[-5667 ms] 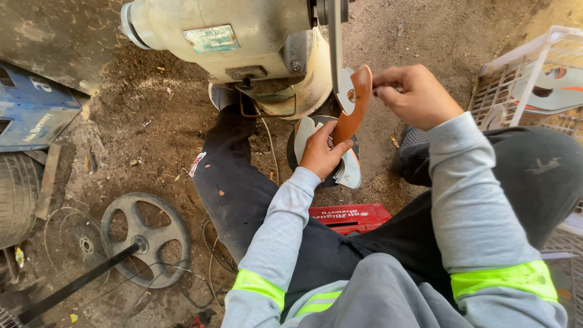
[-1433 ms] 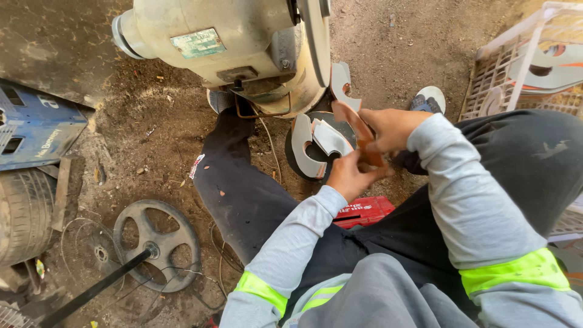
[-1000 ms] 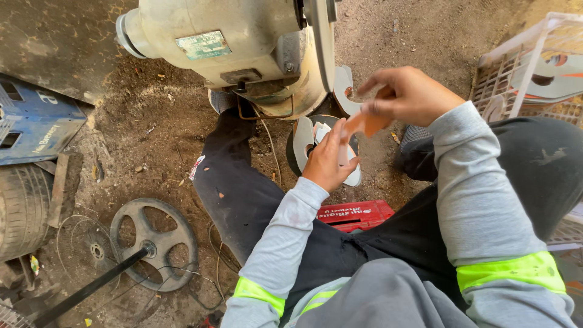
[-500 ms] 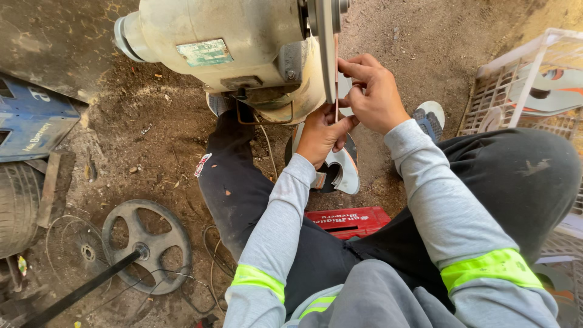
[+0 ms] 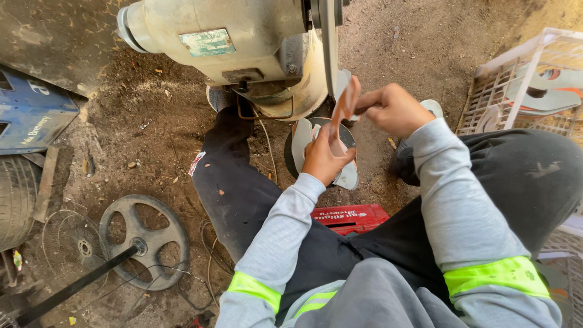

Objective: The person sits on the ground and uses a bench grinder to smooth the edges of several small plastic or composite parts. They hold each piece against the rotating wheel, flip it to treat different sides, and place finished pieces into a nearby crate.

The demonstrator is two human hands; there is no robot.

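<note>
I sit on a red crate (image 5: 349, 217) in front of a bench grinder (image 5: 243, 42) with a thin upright wheel (image 5: 328, 42). Both hands hold a curved, rusty orange metal blade (image 5: 343, 112). My left hand (image 5: 325, 158) grips its lower end. My right hand (image 5: 393, 109) pinches its upper end beside the wheel. The blade's top stands just right of the wheel; contact cannot be told. Several pale cut metal blades (image 5: 302, 141) lie on a dark round base on the ground under my hands.
A white plastic crate (image 5: 516, 91) with more metal blades stands at the right. A spoked wheel on a black rod (image 5: 143, 240), a wire fan guard (image 5: 67, 246), a tyre (image 5: 15, 200) and a blue crate (image 5: 30, 115) lie on the dirt at the left.
Over the frames I lifted the blade to the grinder wheel, drew it back and turned it, and brought it up beside the wheel again. Both hands stayed on it.
</note>
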